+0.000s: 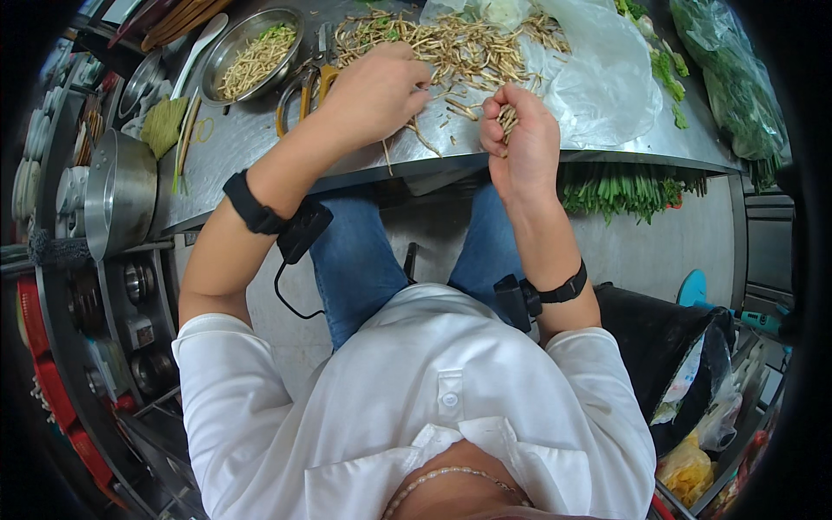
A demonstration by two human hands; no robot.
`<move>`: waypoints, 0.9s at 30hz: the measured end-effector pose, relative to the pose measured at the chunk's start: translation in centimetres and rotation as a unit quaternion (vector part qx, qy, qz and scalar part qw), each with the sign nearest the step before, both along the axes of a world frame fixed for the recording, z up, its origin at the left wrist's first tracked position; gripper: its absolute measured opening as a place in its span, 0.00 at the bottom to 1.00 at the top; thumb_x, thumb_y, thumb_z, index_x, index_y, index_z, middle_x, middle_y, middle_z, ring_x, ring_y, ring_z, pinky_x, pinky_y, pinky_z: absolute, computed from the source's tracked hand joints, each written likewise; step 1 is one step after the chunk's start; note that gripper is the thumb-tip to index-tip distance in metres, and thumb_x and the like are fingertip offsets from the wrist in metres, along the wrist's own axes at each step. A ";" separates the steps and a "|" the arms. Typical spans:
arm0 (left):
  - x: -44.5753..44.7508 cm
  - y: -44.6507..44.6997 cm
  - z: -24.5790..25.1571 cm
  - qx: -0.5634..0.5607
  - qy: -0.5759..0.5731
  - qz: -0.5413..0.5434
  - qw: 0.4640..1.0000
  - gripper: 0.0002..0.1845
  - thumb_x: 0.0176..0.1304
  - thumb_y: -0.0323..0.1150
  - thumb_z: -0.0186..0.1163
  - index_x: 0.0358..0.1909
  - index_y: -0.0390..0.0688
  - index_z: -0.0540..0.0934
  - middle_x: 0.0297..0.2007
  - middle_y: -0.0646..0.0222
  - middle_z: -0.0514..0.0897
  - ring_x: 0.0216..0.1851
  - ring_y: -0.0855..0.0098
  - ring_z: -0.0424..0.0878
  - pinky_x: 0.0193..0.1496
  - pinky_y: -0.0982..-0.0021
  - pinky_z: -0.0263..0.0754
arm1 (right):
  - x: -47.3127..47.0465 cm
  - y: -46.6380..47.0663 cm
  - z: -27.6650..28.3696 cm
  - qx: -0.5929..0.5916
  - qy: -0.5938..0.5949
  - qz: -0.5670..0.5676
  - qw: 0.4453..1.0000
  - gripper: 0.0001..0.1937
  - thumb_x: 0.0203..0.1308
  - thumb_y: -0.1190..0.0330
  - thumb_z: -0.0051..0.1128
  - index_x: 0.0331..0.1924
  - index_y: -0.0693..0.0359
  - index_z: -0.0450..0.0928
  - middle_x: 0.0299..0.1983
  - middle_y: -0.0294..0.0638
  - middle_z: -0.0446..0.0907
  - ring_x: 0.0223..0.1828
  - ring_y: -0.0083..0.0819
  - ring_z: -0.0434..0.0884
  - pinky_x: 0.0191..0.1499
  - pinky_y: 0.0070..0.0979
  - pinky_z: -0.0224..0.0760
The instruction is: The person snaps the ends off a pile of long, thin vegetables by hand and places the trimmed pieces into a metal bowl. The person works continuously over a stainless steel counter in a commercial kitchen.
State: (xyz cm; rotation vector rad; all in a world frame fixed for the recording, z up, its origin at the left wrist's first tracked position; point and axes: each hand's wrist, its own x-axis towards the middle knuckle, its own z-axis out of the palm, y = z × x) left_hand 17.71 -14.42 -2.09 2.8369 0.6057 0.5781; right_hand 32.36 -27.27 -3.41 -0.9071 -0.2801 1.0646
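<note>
A loose pile of thin, pale brown edible roots [478, 52] is spread along the steel tabletop [448, 140] before me. My left hand [380, 91] is at the pile's near left side, back up and fingers curled. Whether it grips a root is hidden. Single root strands [426, 140] lie beneath and beside it. To its right, my right hand [526, 133] is closed around a bundle of roots [507, 120], their ends showing between fingers and palm. Kitchen scissors with orange handles [304, 104] lie left of my left hand. Beyond them stands a metal bowl [211, 84] containing short root pieces [257, 62].
A clear plastic bag [601, 84] lies right of the pile. Bagged greens [731, 84] sit at the far right. Green stalks [617, 188] show below the table edge. A steel pot [120, 195], green scouring pad [162, 127] and white spoon [195, 55] are at left.
</note>
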 end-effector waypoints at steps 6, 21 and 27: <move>1.8 0.2 0.2 -0.008 0.005 -0.002 1.000 0.06 0.54 0.30 0.61 0.30 0.37 0.78 0.30 0.58 0.76 0.39 0.55 0.76 0.42 0.61 0.71 | -0.3 -0.8 0.3 -0.050 -0.024 0.044 0.997 0.06 0.61 0.70 0.55 0.36 0.65 0.76 0.23 0.31 0.72 0.17 0.14 0.65 0.17 0.13 0.49; 0.2 -2.5 2.3 -0.078 -0.103 0.045 0.991 0.08 0.54 0.31 0.59 0.29 0.36 0.79 0.31 0.58 0.78 0.39 0.54 0.76 0.42 0.58 0.71 | -2.7 0.8 -0.1 -0.008 -0.040 0.061 0.997 0.04 0.61 0.73 0.54 0.35 0.65 0.75 0.24 0.33 0.74 0.19 0.14 0.66 0.19 0.14 0.55; -0.8 -2.3 3.3 -0.173 -0.113 0.026 0.978 0.10 0.59 0.34 0.62 0.36 0.37 0.82 0.30 0.61 0.78 0.32 0.57 0.78 0.36 0.64 0.73 | -3.2 0.6 -0.1 -0.008 -0.077 0.118 0.990 0.03 0.61 0.74 0.50 0.33 0.63 0.75 0.24 0.32 0.72 0.18 0.13 0.62 0.18 0.13 0.49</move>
